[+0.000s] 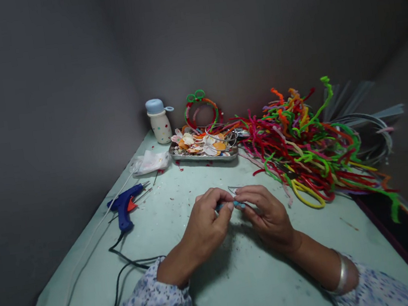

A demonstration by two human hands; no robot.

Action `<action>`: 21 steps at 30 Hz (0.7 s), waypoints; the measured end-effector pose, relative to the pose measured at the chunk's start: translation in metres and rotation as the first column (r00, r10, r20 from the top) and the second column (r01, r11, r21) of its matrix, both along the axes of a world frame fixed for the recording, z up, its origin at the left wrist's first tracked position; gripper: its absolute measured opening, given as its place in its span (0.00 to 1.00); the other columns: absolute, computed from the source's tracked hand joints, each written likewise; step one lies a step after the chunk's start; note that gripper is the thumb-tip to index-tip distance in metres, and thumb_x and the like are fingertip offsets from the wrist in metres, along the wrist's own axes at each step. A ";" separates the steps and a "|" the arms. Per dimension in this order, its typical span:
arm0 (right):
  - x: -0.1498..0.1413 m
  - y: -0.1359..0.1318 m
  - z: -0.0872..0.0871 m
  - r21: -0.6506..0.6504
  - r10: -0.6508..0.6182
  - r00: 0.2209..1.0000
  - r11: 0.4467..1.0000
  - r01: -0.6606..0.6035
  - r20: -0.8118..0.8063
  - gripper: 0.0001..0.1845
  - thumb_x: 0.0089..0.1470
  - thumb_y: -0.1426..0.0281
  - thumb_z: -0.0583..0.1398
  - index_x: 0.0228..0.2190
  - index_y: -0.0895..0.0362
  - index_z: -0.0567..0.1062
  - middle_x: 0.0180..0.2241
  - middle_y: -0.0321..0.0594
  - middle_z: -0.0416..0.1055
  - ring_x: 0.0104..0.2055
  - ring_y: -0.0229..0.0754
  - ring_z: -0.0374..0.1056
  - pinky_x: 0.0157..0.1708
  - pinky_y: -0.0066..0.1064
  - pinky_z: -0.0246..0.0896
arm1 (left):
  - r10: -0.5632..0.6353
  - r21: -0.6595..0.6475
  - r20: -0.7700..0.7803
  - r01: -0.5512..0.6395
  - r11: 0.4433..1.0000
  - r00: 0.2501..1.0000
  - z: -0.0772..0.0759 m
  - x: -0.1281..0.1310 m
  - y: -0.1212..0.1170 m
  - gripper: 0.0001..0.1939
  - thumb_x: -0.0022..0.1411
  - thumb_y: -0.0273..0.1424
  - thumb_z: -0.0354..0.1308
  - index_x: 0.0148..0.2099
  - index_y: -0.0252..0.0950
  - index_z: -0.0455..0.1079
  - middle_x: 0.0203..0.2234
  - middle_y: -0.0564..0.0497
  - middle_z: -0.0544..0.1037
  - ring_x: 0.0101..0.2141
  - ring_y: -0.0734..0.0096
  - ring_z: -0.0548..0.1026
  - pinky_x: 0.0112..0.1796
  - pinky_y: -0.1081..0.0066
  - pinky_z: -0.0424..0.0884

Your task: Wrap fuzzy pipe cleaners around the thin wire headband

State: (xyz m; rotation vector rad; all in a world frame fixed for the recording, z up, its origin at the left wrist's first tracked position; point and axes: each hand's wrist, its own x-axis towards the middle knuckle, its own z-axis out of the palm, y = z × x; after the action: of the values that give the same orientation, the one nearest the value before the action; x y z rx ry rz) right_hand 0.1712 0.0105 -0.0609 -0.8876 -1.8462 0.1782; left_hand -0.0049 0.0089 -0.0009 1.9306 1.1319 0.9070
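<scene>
Over the middle of the table, my left hand (208, 218) and my right hand (270, 215) meet with their fingertips nearly touching. Both pinch a small blue piece (239, 204), which looks like a bit of pipe cleaner; the fingers cover most of it. A small, pale, pointed bit (232, 189) with a dark edge sticks up between the fingertips, and I cannot make out what it belongs to. To the right of my right hand lies a large tangled pile of coloured pipe cleaners (297, 146), with a yellow loop (303, 197) at its near edge.
At left lies a blue glue gun (123, 209) with its dark cord (127, 258). A metal tray (204, 158) of flower-like pieces stands at the back, near a white bottle (161, 127), a plastic bag (150, 161) and a wrapped ring (216, 108). Clear hoops (386, 139) lie right.
</scene>
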 end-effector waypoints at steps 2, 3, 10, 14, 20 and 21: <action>0.000 0.000 0.001 -0.009 -0.005 1.000 1.000 0.005 -0.004 0.17 0.54 0.78 0.58 0.44 0.50 0.71 0.41 0.42 0.70 0.45 0.44 0.66 0.43 0.40 0.65 | 0.000 0.013 -0.005 0.000 1.000 1.000 0.000 0.000 0.000 0.04 0.63 0.28 0.51 0.38 0.37 0.67 0.34 0.52 0.73 0.38 0.70 0.70 0.43 0.67 0.62; -0.001 -0.001 0.001 -0.013 -0.007 1.000 1.000 0.007 -0.006 0.16 0.54 0.78 0.58 0.43 0.51 0.71 0.40 0.42 0.70 0.45 0.44 0.66 0.43 0.40 0.65 | -0.001 0.023 -0.011 0.001 1.000 1.000 0.000 0.000 0.000 0.04 0.63 0.28 0.51 0.38 0.37 0.67 0.34 0.52 0.73 0.38 0.70 0.70 0.44 0.67 0.62; -0.003 -0.001 0.007 -0.053 0.004 1.000 0.999 -0.005 -0.027 0.11 0.55 0.76 0.58 0.40 0.52 0.72 0.36 0.41 0.71 0.42 0.44 0.68 0.41 0.39 0.65 | 0.008 0.108 -0.087 0.001 0.994 0.996 0.000 0.000 0.000 0.04 0.62 0.26 0.51 0.37 0.37 0.67 0.33 0.52 0.73 0.38 0.69 0.69 0.45 0.64 0.60; -0.003 -0.002 0.008 -0.072 0.002 0.999 0.997 -0.004 -0.032 0.09 0.55 0.75 0.58 0.39 0.52 0.72 0.36 0.42 0.72 0.41 0.45 0.68 0.40 0.40 0.65 | 0.008 0.142 -0.106 0.007 0.990 0.994 -0.001 0.000 0.000 0.04 0.61 0.25 0.51 0.37 0.37 0.66 0.33 0.52 0.73 0.37 0.69 0.69 0.45 0.63 0.60; -0.004 -0.003 0.010 -0.101 0.018 0.999 0.995 -0.023 -0.049 0.08 0.55 0.74 0.57 0.38 0.53 0.72 0.36 0.42 0.71 0.40 0.45 0.68 0.40 0.39 0.65 | 0.009 0.162 -0.125 0.012 0.987 0.992 -0.002 0.000 0.001 0.04 0.61 0.25 0.51 0.37 0.36 0.66 0.32 0.52 0.73 0.37 0.69 0.69 0.44 0.64 0.60; -0.004 -0.003 0.010 -0.111 0.017 0.999 0.994 -0.023 -0.051 0.08 0.55 0.74 0.57 0.38 0.53 0.72 0.36 0.42 0.71 0.40 0.45 0.67 0.40 0.39 0.65 | 0.008 0.163 -0.129 0.014 0.987 0.992 -0.002 0.000 0.001 0.04 0.61 0.25 0.51 0.37 0.36 0.66 0.32 0.52 0.73 0.37 0.69 0.69 0.44 0.64 0.60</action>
State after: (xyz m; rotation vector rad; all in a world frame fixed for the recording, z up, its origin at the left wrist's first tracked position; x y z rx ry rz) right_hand 0.1669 0.0078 -0.0507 -0.9334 -1.8134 0.3163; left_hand -0.0047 0.0097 -0.0025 2.1509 1.1591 0.9081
